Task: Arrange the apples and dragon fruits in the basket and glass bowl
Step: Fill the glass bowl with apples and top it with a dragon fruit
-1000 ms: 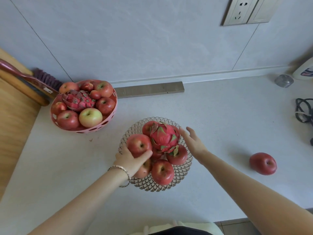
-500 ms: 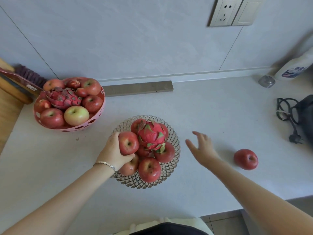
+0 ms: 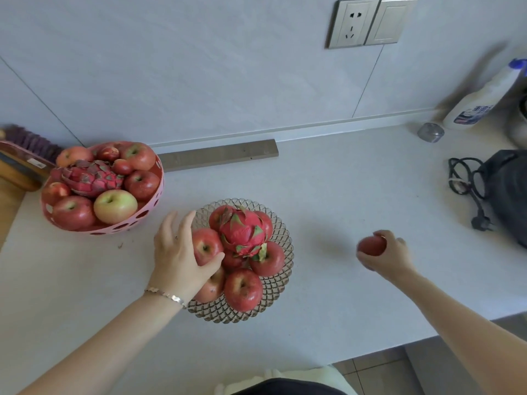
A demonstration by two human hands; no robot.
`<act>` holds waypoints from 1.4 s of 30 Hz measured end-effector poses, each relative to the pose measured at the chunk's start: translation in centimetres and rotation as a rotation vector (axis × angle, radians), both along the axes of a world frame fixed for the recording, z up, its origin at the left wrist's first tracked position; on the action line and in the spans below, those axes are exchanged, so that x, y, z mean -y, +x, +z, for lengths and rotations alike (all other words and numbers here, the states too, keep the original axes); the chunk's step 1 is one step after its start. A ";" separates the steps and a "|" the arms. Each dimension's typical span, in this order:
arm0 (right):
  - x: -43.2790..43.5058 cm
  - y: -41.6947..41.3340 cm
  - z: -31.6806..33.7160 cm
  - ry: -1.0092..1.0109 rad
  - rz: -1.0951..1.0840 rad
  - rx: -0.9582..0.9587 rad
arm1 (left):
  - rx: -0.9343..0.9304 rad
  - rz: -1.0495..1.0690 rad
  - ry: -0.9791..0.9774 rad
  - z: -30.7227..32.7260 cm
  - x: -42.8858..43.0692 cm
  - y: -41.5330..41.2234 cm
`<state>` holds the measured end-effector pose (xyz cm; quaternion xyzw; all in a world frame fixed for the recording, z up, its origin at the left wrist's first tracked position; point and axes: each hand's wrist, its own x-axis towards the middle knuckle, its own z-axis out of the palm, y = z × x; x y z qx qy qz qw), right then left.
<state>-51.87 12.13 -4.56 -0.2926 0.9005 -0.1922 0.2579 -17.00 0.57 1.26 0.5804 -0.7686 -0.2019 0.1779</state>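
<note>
A glass bowl (image 3: 281, 286) on the white counter holds several red apples with a pink dragon fruit (image 3: 242, 233) on top. My left hand (image 3: 178, 258) grips the apple (image 3: 206, 246) at the bowl's left side, thumb under it and fingers over the rim. A loose red apple (image 3: 370, 246) lies on the counter to the right, and my right hand (image 3: 385, 256) curls around it. A pink perforated basket (image 3: 128, 223) at the far left holds several apples and a dragon fruit (image 3: 91, 179).
A grey strip (image 3: 219, 155) lies along the wall behind the bowl. At the far right sit a white bottle (image 3: 482, 101), a small grey cap (image 3: 430, 132), a black cable with plug (image 3: 467, 189) and a dark bag (image 3: 510, 189). A brush (image 3: 28, 149) is by the basket. The counter's front edge runs at lower right.
My right hand moved right from beside the bowl and closed around the loose apple. My left hand stays on the apple at the bowl's left side.
</note>
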 end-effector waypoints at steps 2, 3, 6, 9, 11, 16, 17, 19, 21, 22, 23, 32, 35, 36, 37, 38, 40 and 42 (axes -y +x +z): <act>1.4 2.9 2.5 -0.287 -0.083 0.362 | -0.139 -0.099 -0.094 1.2 -0.5 -0.4; 2.1 4.6 3.8 -0.394 -0.126 0.621 | -0.207 -0.176 -0.098 1.9 -0.7 -0.7; 3.1 9.5 7.0 -0.483 -0.070 1.312 | -0.391 -0.384 0.039 3.6 -2.1 -1.9; 3.8 13.5 8.1 -0.441 0.187 1.556 | -0.485 -0.419 0.166 4.3 -3.6 -2.8; 3.9 15.4 8.1 -0.387 0.272 1.569 | -0.451 -0.403 0.115 4.0 -4.2 -3.0; 3.5 17.2 7.5 -0.294 0.285 1.470 | -0.361 -0.284 0.117 2.8 -5.3 -2.1; 3.5 17.3 7.3 -0.272 0.304 1.361 | -0.330 -0.281 0.105 2.4 -5.6 -2.0; 3.2 17.7 6.9 -0.204 0.391 1.081 | -0.265 -0.284 0.081 1.4 -6.2 -1.7; 3.1 18.2 6.5 -0.173 0.549 0.821 | -0.222 -0.247 0.103 0.2 -6.3 -1.5; 3.1 18.4 6.1 -0.177 0.614 0.708 | -0.210 -0.218 0.101 -0.5 -6.3 -1.4; 3.1 18.5 5.7 -0.190 0.652 0.603 | -0.204 -0.182 0.089 -1.1 -6.1 -1.2; 3.0 17.1 4.1 -0.365 0.473 0.412 | -0.344 -0.006 -0.009 -4.5 -6.2 -1.5; 2.8 16.6 3.8 -0.367 0.474 0.399 | -0.244 -0.045 -0.067 -4.5 -6.1 -1.6; 2.8 16.5 3.7 -0.367 0.481 0.391 | -0.209 -0.059 -0.079 -4.4 -6.1 -1.5; 2.7 16.5 3.6 -0.366 0.489 0.381 | -0.174 -0.075 -0.086 -4.3 -6.1 -1.4; 2.7 16.5 3.5 -0.359 0.494 0.372 | -0.137 -0.092 -0.090 -4.2 -6.0 -1.3; 2.6 16.6 3.2 -0.341 0.505 0.357 | -0.071 -0.117 -0.083 -3.9 -5.9 -1.0; 2.5 16.7 3.0 -0.326 0.525 0.349 | -0.022 -0.134 -0.072 -3.7 -5.6 -0.7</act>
